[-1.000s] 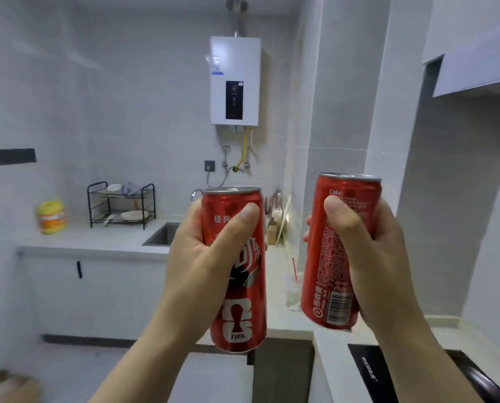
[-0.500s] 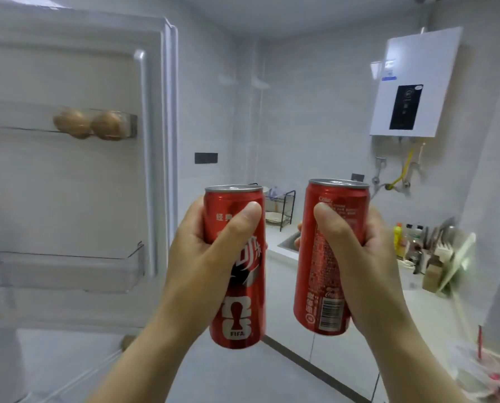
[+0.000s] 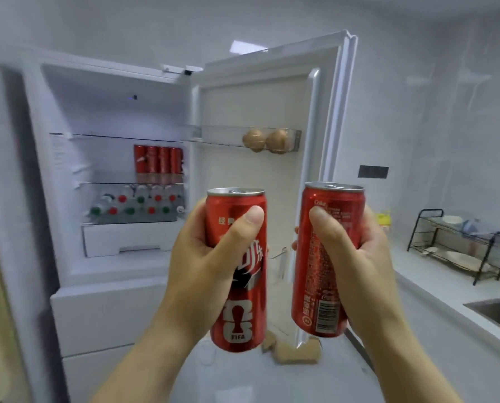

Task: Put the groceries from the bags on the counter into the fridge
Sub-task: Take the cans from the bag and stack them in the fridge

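My left hand (image 3: 205, 266) grips a tall red cola can (image 3: 238, 321) upright, thumb across its front. My right hand (image 3: 356, 257) grips a second red cola can (image 3: 315, 289), label side toward me. Both cans are held at chest height in front of the open fridge (image 3: 112, 117). Its door (image 3: 272, 175) stands swung open to the right. Inside, a row of several red cans (image 3: 158, 159) stands on a glass shelf. Below them lie several bottles (image 3: 135, 203) with red and green caps.
Two eggs (image 3: 267, 140) sit in the upper door rack. A white drawer (image 3: 126, 238) is under the bottle shelf. The counter (image 3: 434, 292) runs along the right with a black dish rack (image 3: 461, 245) and a sink corner (image 3: 498, 309). Cardboard pieces (image 3: 295, 349) lie on the floor.
The view has swung left from the counter and water heater to face the open fridge interior. Both hands keep the same hold on their cans.
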{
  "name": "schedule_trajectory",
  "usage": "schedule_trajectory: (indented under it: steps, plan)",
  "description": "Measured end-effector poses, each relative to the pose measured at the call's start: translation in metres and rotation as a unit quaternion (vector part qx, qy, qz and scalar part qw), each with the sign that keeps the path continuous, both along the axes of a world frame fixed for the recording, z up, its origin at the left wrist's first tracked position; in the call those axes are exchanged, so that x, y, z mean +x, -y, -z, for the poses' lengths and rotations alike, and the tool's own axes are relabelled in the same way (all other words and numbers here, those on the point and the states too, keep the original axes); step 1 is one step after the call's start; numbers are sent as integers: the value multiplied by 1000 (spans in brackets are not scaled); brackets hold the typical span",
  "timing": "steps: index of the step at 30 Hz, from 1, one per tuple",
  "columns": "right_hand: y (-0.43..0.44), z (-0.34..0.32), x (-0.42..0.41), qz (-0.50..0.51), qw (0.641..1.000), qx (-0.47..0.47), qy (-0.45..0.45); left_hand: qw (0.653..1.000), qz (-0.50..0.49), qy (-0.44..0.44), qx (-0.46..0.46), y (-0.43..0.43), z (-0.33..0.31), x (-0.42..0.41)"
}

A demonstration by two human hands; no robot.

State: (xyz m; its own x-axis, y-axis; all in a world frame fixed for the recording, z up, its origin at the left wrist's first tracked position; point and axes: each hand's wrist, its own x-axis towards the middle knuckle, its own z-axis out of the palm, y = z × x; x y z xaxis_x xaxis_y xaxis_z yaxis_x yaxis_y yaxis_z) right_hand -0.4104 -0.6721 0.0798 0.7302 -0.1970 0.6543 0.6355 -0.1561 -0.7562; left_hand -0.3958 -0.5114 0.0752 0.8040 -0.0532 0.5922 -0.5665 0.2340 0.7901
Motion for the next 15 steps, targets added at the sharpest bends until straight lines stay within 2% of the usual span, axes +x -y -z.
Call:
schedule_trajectory:
  steps: [6, 15]
  plan:
    - [-42, 6, 27, -99, 995, 5, -6, 993, -118, -11, 2, -40, 5, -8]
    - [-132, 9, 40, -176, 984, 8, -11, 978, -210, -9, 7, -124, 3, -22]
